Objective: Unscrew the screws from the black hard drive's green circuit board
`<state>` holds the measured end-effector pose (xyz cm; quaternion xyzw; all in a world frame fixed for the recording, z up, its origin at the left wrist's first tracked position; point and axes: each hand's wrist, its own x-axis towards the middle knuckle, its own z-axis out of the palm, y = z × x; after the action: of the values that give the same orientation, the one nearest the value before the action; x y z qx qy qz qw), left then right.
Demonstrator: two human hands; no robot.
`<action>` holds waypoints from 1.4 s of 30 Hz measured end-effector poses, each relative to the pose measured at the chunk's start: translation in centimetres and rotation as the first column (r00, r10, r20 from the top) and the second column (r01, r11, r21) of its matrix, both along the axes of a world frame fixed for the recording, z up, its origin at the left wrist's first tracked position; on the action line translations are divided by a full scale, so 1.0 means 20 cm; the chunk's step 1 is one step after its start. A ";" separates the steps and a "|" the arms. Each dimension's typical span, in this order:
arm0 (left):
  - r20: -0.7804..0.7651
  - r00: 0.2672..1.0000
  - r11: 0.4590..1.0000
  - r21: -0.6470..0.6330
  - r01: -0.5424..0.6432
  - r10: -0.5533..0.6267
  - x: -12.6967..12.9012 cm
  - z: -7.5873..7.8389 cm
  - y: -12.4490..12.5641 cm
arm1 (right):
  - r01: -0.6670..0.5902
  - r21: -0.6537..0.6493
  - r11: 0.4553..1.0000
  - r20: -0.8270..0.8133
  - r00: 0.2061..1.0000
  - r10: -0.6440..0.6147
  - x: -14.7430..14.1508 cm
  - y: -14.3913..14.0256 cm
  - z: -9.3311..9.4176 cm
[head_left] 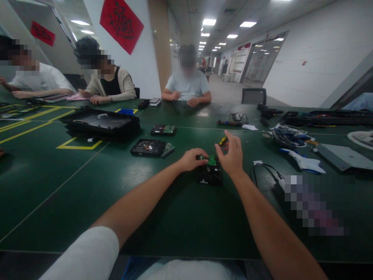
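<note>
While three other people sit working at the far side of the green bench (87, 186), the person nearest me has both arms stretched out over a small black hard drive (210, 175) that lies flat on the bench straight ahead of them. The left hand (192, 159) rests curled on the drive's upper left edge, apparently pinning it so it cannot slide. The right hand (231, 155) sits just beside the drive's right corner with fingers loosely bent, pinching a short yellow-and-black screwdriver (223, 140) at the fingertips; I cannot quite tell whether its tip reaches the green circuit board (212, 160) on the drive. Two more opened drives (148, 147) lie well apart to the left, beside a big black tray (100, 122). A black cable (266, 171) curls near the right wrist.
</note>
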<state>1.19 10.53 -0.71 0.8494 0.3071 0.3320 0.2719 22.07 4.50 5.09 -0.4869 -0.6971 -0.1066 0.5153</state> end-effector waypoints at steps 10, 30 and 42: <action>0.000 1.000 1.000 0.007 0.005 -0.005 0.00 0.01 0.00 | -0.009 -0.029 1.000 -0.032 0.999 0.008 0.00 0.02 -0.03; -0.004 1.000 1.000 -0.004 0.002 -0.002 0.00 0.01 -0.01 | -0.001 -0.005 1.000 -0.019 1.000 0.001 -0.01 0.01 -0.02; 0.000 1.000 1.000 -0.009 0.006 -0.006 0.00 0.01 -0.01 | -0.013 -0.001 1.000 -0.042 0.999 0.013 -0.01 0.00 -0.01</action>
<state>1.27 10.40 -0.50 0.8493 0.3059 0.3296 0.2765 21.90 4.52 4.89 -0.4849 -0.6893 -0.0928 0.5302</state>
